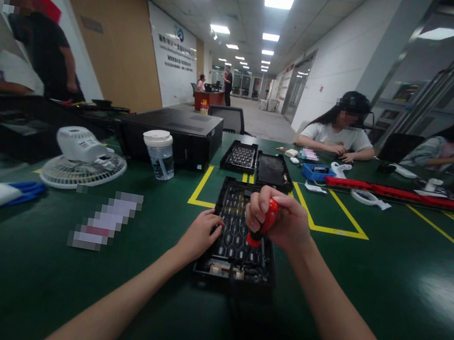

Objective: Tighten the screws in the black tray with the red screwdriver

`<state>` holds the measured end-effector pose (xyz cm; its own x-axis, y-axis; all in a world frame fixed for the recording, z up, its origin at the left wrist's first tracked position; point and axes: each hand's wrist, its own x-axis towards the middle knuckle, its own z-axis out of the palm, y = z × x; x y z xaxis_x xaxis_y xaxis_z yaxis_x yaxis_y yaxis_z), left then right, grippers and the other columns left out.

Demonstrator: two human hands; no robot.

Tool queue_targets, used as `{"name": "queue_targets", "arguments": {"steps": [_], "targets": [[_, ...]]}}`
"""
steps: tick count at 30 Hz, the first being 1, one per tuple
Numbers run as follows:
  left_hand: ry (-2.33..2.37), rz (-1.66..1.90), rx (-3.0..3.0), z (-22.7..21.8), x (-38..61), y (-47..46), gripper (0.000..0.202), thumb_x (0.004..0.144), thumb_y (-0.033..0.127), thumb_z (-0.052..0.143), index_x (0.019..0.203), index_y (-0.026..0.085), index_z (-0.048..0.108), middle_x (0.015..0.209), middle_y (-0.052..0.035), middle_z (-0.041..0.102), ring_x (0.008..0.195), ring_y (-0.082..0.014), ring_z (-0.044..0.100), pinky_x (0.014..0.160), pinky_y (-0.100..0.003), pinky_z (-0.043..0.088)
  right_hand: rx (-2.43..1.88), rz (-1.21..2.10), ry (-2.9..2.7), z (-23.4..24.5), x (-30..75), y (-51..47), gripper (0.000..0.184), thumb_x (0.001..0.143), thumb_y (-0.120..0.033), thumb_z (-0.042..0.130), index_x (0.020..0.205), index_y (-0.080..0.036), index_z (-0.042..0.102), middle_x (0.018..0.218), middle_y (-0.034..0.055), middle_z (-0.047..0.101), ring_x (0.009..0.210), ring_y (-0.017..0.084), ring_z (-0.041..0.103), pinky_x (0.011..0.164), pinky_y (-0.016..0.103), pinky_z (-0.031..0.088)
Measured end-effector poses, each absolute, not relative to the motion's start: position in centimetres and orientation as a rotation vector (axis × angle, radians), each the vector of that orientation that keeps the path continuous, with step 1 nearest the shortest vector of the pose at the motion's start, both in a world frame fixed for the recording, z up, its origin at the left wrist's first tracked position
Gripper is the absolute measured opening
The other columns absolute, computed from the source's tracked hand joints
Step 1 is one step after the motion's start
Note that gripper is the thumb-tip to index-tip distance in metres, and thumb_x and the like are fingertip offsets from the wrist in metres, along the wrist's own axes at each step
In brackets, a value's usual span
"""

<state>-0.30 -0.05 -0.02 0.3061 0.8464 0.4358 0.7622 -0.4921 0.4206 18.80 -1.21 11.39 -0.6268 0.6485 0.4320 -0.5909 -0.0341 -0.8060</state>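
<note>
An opened black device tray [236,265] with a grid of small cells lies on the green table in front of me. My right hand [278,217] is closed around a red-handled screwdriver [267,221], held upright with its tip down in the tray. My left hand [200,235] rests on the tray's left edge, fingers curled against it. Two more black trays, one [240,156] with a cell grid and one [274,171] plain, lie just beyond.
A black box [176,134], a clear jar with a white lid [160,153] and a small white fan [83,159] stand to the left. Yellow tape lines [333,215] mark the table. Other people sit at the far right and left edges, with red strips [398,194] and a blue box [317,172].
</note>
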Motion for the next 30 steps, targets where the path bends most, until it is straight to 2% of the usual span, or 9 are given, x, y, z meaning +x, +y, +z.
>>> {"name": "queue_targets", "arguments": {"steps": [21,30], "targets": [[1.503,0.953,2.422,-0.2,-0.4,0.2,0.020,0.081,0.022,0.043,0.084,0.020,0.063,0.093,-0.0033,0.064,0.108,-0.0209,0.046,0.098,-0.040,0.035,-0.035,1.782,-1.502,11.3,20.1,-0.5,0.017,0.080,-0.028,0.040,0.077,-0.015,0.050,0.073,0.0040,0.052,0.068,0.017,0.053,0.067,0.033,0.039],[1.504,0.947,2.412,0.1,-0.1,0.0,0.020,0.080,0.022,0.043,0.083,0.020,0.063,0.093,-0.0033,0.064,0.108,-0.0212,0.046,0.098,-0.041,0.036,-0.078,1.772,-1.560,11.3,20.6,-0.5,0.016,0.081,-0.029,0.044,0.086,-0.015,0.051,0.082,0.0049,0.053,0.075,0.017,0.055,0.070,0.035,0.044]]}}
